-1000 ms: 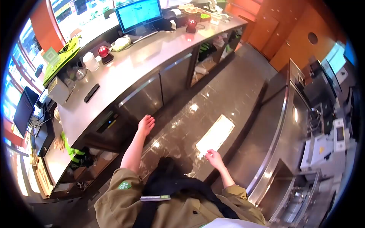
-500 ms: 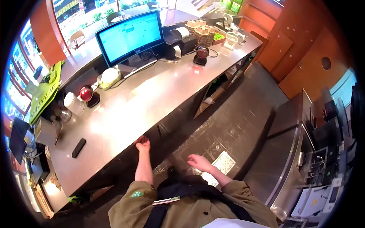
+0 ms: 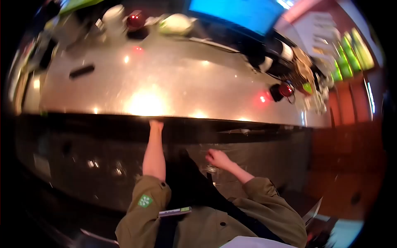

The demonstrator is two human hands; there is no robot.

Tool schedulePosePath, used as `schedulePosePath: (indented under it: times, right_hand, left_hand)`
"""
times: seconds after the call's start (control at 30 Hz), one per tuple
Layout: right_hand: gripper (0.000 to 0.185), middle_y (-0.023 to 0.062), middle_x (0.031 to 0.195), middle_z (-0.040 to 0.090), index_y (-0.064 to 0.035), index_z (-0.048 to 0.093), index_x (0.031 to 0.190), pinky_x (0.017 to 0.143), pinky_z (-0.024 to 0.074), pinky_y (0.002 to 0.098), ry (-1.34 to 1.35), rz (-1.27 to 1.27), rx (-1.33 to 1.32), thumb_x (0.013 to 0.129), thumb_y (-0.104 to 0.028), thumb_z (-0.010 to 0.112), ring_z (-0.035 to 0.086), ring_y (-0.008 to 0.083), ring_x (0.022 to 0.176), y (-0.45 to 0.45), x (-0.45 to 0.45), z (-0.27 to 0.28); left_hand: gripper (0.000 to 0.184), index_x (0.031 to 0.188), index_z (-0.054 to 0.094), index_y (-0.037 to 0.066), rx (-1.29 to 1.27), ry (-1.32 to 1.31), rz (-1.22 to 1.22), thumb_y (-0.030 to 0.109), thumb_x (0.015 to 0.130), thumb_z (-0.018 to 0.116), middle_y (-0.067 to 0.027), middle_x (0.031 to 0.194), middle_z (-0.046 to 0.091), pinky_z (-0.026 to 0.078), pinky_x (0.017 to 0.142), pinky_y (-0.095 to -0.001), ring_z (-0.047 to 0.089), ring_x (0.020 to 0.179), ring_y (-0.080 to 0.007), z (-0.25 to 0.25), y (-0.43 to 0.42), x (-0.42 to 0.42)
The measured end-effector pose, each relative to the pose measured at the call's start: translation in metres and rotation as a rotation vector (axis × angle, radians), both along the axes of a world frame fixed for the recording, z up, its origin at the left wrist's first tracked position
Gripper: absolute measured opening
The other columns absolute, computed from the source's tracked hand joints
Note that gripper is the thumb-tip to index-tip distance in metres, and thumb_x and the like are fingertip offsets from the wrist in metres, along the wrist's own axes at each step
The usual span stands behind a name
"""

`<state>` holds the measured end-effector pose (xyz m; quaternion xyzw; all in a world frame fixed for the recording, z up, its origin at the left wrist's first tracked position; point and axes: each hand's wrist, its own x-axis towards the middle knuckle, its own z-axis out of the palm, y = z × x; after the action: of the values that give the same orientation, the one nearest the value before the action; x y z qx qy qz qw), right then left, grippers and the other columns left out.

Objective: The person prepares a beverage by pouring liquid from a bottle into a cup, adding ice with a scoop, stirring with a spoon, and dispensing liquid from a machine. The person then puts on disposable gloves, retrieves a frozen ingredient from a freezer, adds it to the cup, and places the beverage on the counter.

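My left hand reaches forward to the front edge of the metal counter. Its fingers go into the dark under that edge and are hidden, so what they touch does not show. Lower and to the right, my right hand hangs above the dark floor, apart from the counter. Its fingers are loosely curled in, with nothing visible in them. On the counter to the left lies a black oblong device, out of reach of both hands.
Along the counter's back stand a red-lit scanner, a white and green bundle and a monitor. A second scanner glows red at the right, near a printer. A wooden cabinet stands at the right.
The view has turned and moved in, so the counter now runs straight across ahead. My left hand's fingers have gone under the counter edge. My right hand's fingers have curled in.
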<state>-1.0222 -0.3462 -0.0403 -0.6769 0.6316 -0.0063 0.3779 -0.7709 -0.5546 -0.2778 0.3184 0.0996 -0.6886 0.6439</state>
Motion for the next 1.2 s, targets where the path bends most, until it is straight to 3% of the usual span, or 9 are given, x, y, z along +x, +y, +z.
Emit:
schedulePosePath:
  times: [0.03, 0.1, 0.17, 0.27, 0.37, 0.53, 0.77, 1.0, 1.2]
  right_hand:
    - [0.024, 0.0154, 0.077, 0.060, -0.0041, 0.053, 0.089, 0.062, 0.0460, 0.0408, 0.003, 0.052, -0.062, 0.076, -0.024, 0.054, 0.057, 0.0328, 0.071, -0.015, -0.002, 0.006]
    - [0.023, 0.0158, 0.076, 0.060, -0.0046, 0.053, 0.089, 0.062, 0.0460, 0.0410, -0.043, 0.073, -0.135, 0.076, -0.023, 0.054, 0.058, 0.0326, 0.070, -0.036, -0.005, -0.004]
    - [0.023, 0.0166, 0.079, 0.060, -0.0023, 0.054, 0.092, 0.063, 0.0465, 0.0351, -0.011, 0.027, -0.097, 0.076, -0.019, 0.056, 0.059, 0.0301, 0.072, -0.048, 0.005, -0.019]
    - [0.022, 0.0169, 0.078, 0.060, -0.0022, 0.055, 0.092, 0.063, 0.0466, 0.0342, 0.028, 0.115, 0.051, 0.076, -0.018, 0.056, 0.060, 0.0289, 0.072, -0.045, 0.025, -0.076]
    - [0.020, 0.0171, 0.078, 0.060, -0.0023, 0.055, 0.086, 0.067, 0.0461, 0.0393, 0.011, 0.419, 0.245, 0.075, -0.019, 0.053, 0.058, 0.0331, 0.075, -0.040, 0.049, -0.136]
    - [0.020, 0.0187, 0.078, 0.059, -0.0014, 0.055, 0.088, 0.065, 0.0473, 0.0376, 0.136, 0.547, 0.130, 0.074, -0.016, 0.053, 0.059, 0.0330, 0.075, -0.086, 0.098, -0.249]
    - [0.037, 0.0137, 0.072, 0.058, -0.0022, 0.047, 0.108, 0.064, 0.0452, 0.0347, 0.142, 0.581, -0.326, 0.076, -0.019, 0.054, 0.058, 0.0279, 0.068, -0.189, 0.139, -0.374]
    - [0.036, 0.0175, 0.084, 0.058, 0.0004, 0.049, 0.104, 0.074, 0.0429, 0.0372, -0.042, 0.530, -0.973, 0.072, -0.014, 0.057, 0.056, 0.0288, 0.084, -0.299, 0.256, -0.465]
    - [0.034, 0.0163, 0.089, 0.057, 0.0008, 0.051, 0.101, 0.075, 0.0424, 0.0365, 0.050, 0.387, -0.796, 0.070, -0.012, 0.059, 0.055, 0.0282, 0.084, -0.426, 0.311, -0.543]
  left_hand:
    - [0.036, 0.107, 0.049, 0.010, 0.114, 0.038, -0.043, 0.036, 0.088, 0.034, -0.0066, 0.104, 0.052, 0.042, 0.081, -0.0377, 0.047, 0.094, -0.0225, 0.107, 0.019, 0.003]
    - [0.035, 0.105, 0.049, 0.009, 0.071, -0.109, 0.094, 0.038, 0.087, 0.039, -0.0066, 0.100, 0.053, 0.043, 0.078, -0.0364, 0.050, 0.088, -0.0217, 0.079, 0.025, -0.002]
    - [0.037, 0.100, 0.049, 0.007, 0.091, -0.111, 0.162, 0.041, 0.086, 0.042, -0.0065, 0.092, 0.055, 0.044, 0.071, -0.0322, 0.052, 0.079, -0.0192, 0.109, 0.063, 0.007]
    - [0.045, 0.103, 0.048, 0.003, 0.141, -0.760, -0.224, 0.043, 0.082, 0.048, -0.0084, 0.090, 0.054, 0.042, 0.068, -0.0268, 0.051, 0.080, -0.0135, 0.135, 0.135, 0.073]
    - [0.058, 0.097, 0.048, -0.002, 0.337, -1.466, -0.586, 0.047, 0.068, 0.062, -0.0178, 0.084, 0.059, 0.043, 0.070, -0.0353, 0.057, 0.081, -0.0299, 0.157, 0.181, 0.165]
    - [0.052, 0.091, 0.049, 0.005, 0.580, -2.157, -0.459, 0.050, 0.067, 0.059, -0.0136, 0.085, 0.059, 0.044, 0.065, -0.0402, 0.057, 0.078, -0.0315, 0.145, 0.203, 0.275]
    - [0.045, 0.100, 0.052, 0.007, 0.435, -2.214, -0.541, 0.035, 0.068, 0.066, -0.0095, 0.078, 0.057, 0.043, 0.069, -0.0295, 0.056, 0.071, -0.0210, 0.126, 0.181, 0.366]
    - [0.046, 0.100, 0.052, 0.005, 0.313, -2.178, -0.465, 0.034, 0.067, 0.067, -0.0104, 0.080, 0.057, 0.043, 0.070, -0.0292, 0.055, 0.074, -0.0203, 0.101, 0.182, 0.378]
    - [0.048, 0.100, 0.051, 0.003, 0.206, -2.174, -0.398, 0.033, 0.067, 0.067, -0.0112, 0.082, 0.057, 0.042, 0.071, -0.0289, 0.055, 0.077, -0.0198, 0.085, 0.179, 0.377]
